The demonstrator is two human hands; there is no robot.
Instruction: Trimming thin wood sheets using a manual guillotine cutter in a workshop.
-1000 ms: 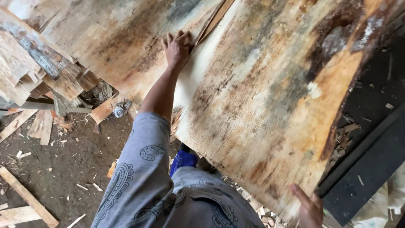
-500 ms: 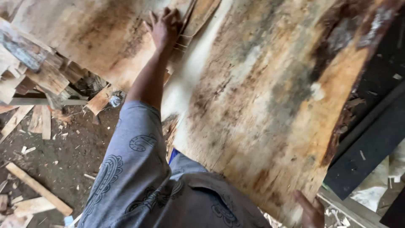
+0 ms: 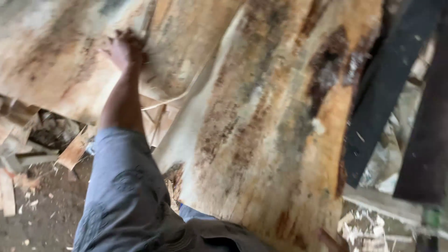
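A large thin wood veneer sheet (image 3: 261,140), pale with brown and dark stains, fills most of the head view and tilts across me. My left hand (image 3: 123,46) reaches up on an outstretched arm in a grey-blue sleeve and grips the sheet near its far edge, where a pale strip curls away. Only a sliver of my right hand (image 3: 330,239) shows at the bottom edge, under the sheet's near corner. The picture is blurred by motion.
Another stained veneer sheet (image 3: 46,70) lies behind on the left. Broken wood scraps (image 3: 70,151) litter the dirt floor (image 3: 42,219) at lower left. Dark slanted beams (image 3: 373,107) stand at the right, with pale debris beneath them.
The sheet has swung closer and now covers more of the view. My left hand has shifted left along its far edge, and my right hand has slipped almost out of sight at the bottom.
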